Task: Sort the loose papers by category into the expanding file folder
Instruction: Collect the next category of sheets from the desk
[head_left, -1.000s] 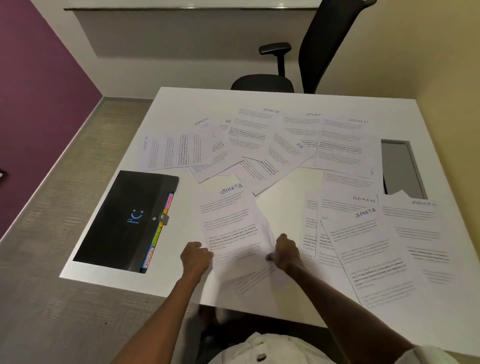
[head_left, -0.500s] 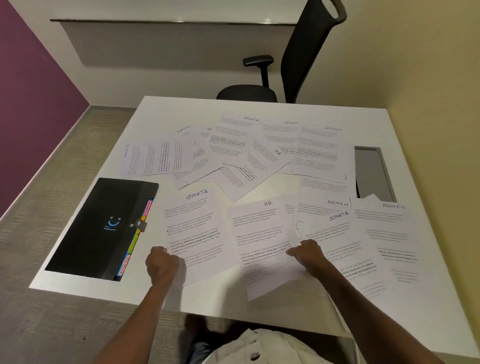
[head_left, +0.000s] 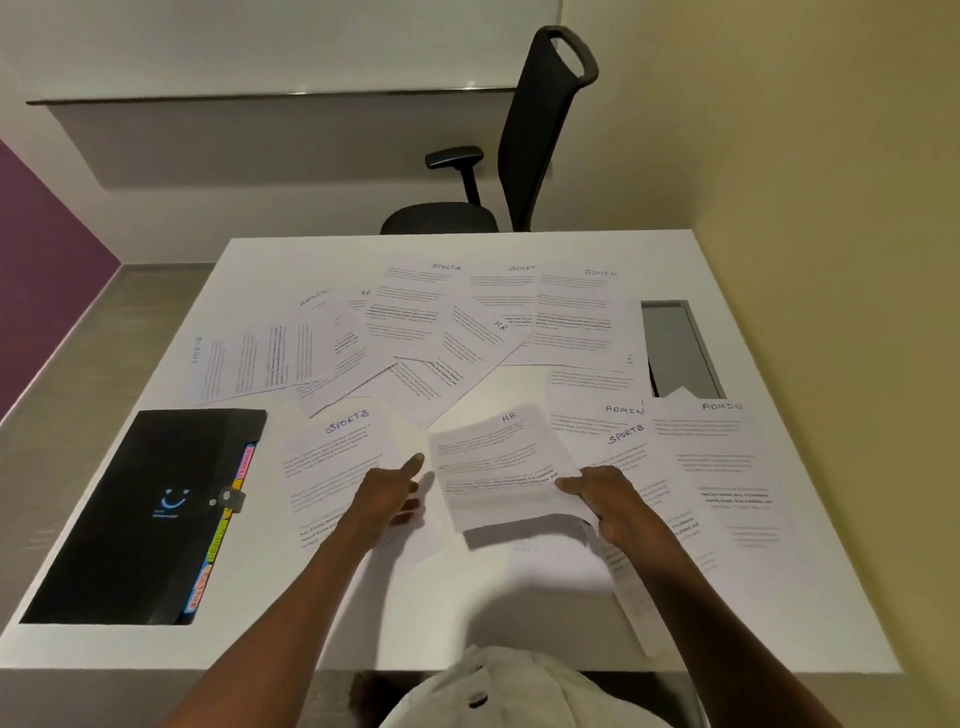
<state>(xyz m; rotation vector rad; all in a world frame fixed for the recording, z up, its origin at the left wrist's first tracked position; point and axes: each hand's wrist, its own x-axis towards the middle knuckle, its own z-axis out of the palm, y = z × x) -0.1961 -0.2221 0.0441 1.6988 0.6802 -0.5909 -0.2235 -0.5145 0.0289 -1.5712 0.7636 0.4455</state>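
The right hand (head_left: 608, 499) is pinching the HR sheet (head_left: 498, 467), lifted off the table (head_left: 467, 613) near its front edge. The left hand (head_left: 389, 493) rests loose on the SPORTS sheet (head_left: 332, 457). The black file folder (head_left: 150, 514) lies closed at the front-left corner; its tab labels are too blurry to read.

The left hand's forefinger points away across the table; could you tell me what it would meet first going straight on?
Probably the overlapping sheets beyond the left hand, though its height is unclear.
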